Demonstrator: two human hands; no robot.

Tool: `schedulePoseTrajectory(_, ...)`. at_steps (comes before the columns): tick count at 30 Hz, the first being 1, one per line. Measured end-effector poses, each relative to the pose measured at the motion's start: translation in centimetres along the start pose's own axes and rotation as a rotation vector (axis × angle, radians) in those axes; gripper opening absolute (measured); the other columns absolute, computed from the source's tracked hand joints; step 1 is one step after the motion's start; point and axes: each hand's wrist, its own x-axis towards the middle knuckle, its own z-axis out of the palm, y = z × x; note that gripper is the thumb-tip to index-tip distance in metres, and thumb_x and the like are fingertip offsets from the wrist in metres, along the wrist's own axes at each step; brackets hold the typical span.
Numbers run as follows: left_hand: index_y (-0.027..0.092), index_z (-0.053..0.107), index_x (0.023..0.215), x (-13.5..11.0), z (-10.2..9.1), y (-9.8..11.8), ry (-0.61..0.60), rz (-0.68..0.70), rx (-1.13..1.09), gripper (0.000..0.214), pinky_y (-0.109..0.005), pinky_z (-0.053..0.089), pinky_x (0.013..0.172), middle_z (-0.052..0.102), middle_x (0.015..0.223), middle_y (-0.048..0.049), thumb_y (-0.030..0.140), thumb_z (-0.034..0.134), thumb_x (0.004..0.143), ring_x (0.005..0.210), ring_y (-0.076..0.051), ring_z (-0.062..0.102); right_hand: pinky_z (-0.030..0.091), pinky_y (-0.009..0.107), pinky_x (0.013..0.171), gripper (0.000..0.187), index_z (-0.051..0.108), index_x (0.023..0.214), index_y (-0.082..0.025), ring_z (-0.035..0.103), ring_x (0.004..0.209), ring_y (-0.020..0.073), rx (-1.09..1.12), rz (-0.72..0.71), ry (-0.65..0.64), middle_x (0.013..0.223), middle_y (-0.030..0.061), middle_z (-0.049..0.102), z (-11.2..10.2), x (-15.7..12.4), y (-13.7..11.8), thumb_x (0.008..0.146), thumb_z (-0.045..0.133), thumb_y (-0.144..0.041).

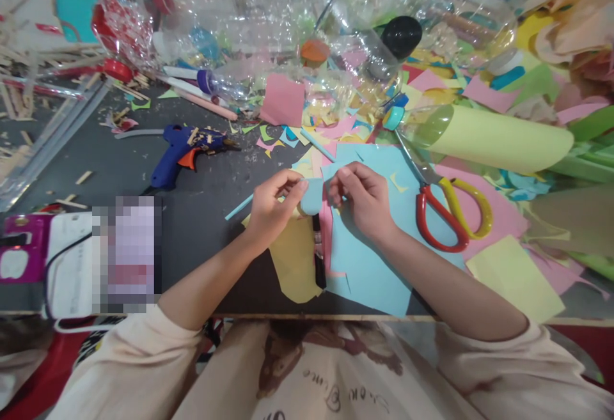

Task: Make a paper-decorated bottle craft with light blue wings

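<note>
My left hand (271,206) and my right hand (362,196) meet over the dark table, both pinching a small light-blue paper piece (311,196) held between them. Their fingers are curled closed on it. Under the hands lie a large light-blue paper sheet (369,266), a yellow paper piece (293,260) and a thin black pen-like stick (318,250). A light-blue straw (238,207) pokes out left of my left hand.
Red-and-yellow scissors (451,209) lie right of my hands. A blue glue gun (185,151) rests at the left. Clear plastic bottles (268,36), a rolled yellow-green sheet (499,142) and coloured paper scraps crowd the back. A white device (70,260) sits at the front left edge.
</note>
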Motion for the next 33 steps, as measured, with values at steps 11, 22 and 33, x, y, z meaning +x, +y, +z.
schedulePoseTrajectory(11,0.020,0.060,0.068,-0.11,-0.03,0.28,-0.096,0.026,0.008,0.023,-0.023,0.043,0.058,0.059,0.063,0.0019,0.037,0.058,0.083,0.059,-0.012,0.052,0.040,0.028,0.054,0.037,0.062,0.073,-0.021,0.048,0.056,0.0103,-0.210,-0.039,-0.121,0.063,-0.0028,0.057,0.18,0.05,-0.11,0.076,0.071,-0.057)
schedulePoseTrajectory(22,0.020,0.059,0.072,0.01,0.03,-0.02,-0.032,-0.034,-0.129,0.019,-0.022,0.047,0.058,0.059,0.065,0.0011,0.034,0.057,0.084,0.059,-0.011,0.055,0.039,0.026,0.050,0.041,0.058,0.071,-0.021,0.044,0.051,0.0093,-0.162,-0.001,-0.081,0.056,-0.0056,0.049,-0.10,0.25,0.19,0.075,0.071,-0.060)
schedulePoseTrajectory(33,0.020,0.060,0.073,0.09,0.12,0.26,-0.062,0.037,-0.019,0.015,-0.021,0.048,0.059,0.062,0.069,0.0012,0.032,0.059,0.081,0.063,-0.011,0.057,0.040,0.027,0.052,0.041,0.061,0.071,-0.020,0.048,0.051,0.0100,-0.168,-0.009,-0.130,0.055,-0.0053,0.051,-0.07,0.03,0.19,0.077,0.070,-0.059)
